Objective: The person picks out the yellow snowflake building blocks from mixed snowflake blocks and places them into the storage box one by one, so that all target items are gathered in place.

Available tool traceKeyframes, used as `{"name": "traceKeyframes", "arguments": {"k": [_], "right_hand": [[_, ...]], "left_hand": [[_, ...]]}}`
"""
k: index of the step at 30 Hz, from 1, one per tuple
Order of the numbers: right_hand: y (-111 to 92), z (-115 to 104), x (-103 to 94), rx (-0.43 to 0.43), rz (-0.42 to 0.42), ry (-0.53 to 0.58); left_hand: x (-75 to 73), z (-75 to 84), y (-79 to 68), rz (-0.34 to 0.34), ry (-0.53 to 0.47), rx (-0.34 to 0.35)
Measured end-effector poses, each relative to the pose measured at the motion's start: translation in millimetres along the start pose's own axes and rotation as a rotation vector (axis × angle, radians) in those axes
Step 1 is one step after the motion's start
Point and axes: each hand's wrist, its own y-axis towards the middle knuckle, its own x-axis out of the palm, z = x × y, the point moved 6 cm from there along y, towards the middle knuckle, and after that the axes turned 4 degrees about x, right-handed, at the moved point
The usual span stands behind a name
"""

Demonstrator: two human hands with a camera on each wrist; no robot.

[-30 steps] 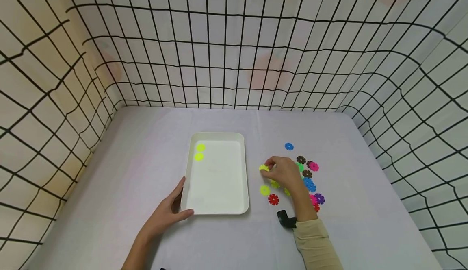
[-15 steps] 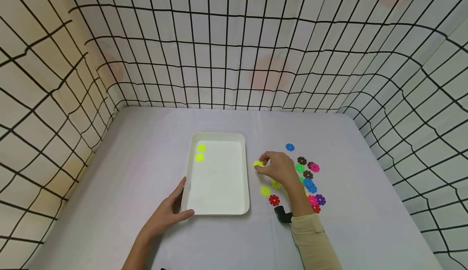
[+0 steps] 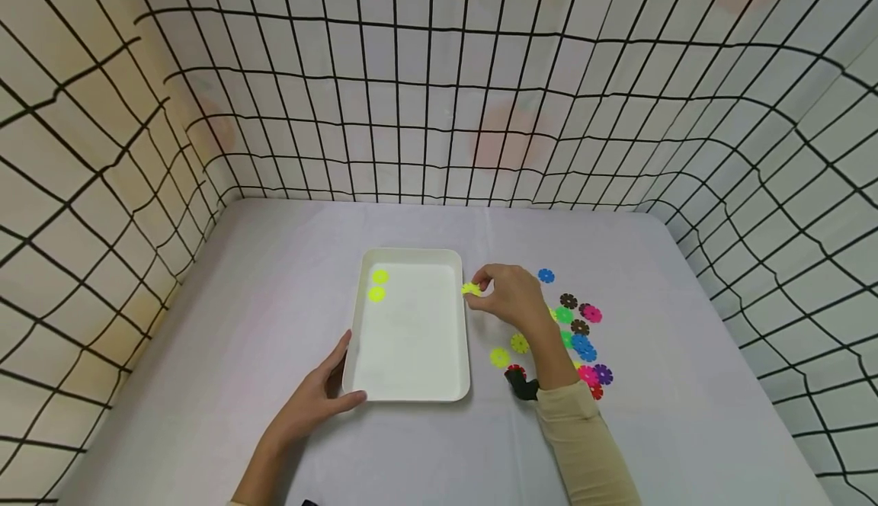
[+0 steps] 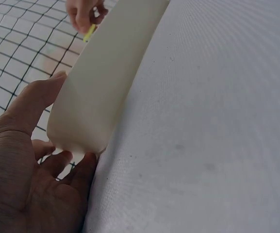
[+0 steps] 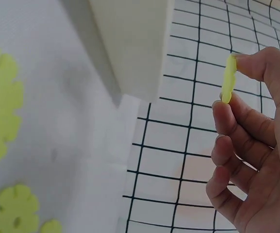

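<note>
A white rectangular tray lies on the table with two yellow snowflake discs near its far left corner. My left hand grips the tray's near left corner, thumb on the front rim and fingers along the side; in the left wrist view the fingertips reach its lower edge. Just beyond the tray's right rim, my right hand pinches a yellow snowflake disc between thumb and fingers. That disc is raised off the table and seen edge-on in the right wrist view.
Right of the tray lie loose snowflake discs: yellow, blue, green, brown, pink and purple. The right forearm hides some. A black wrist mount overlaps a red disc. Black grid lines the surrounding walls.
My right hand has carried the yellow snowflake disc left and away from me, from the loose discs to the tray's right rim. My left hand keeps its hold on the tray.
</note>
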Motion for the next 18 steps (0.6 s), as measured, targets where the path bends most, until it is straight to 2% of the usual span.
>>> {"name": "traceKeyframes", "arguments": {"k": [6,13,18], "right_hand": [[6.0,-15.4,-4.8,-0.043,-0.01,0.013],[11.4,-35.4,-0.4,-0.075,-0.057,0.052],[17.5,-53.6,1.1,-0.117,-0.054,0.048]], "left_hand": [[0.0,0.5,0.0,0.002,0.008,-0.009],[-0.2,0.0,0.6,0.007,0.01,-0.01],[-0.4,-0.4,0.7,0.011,0.019,-0.015]]}}
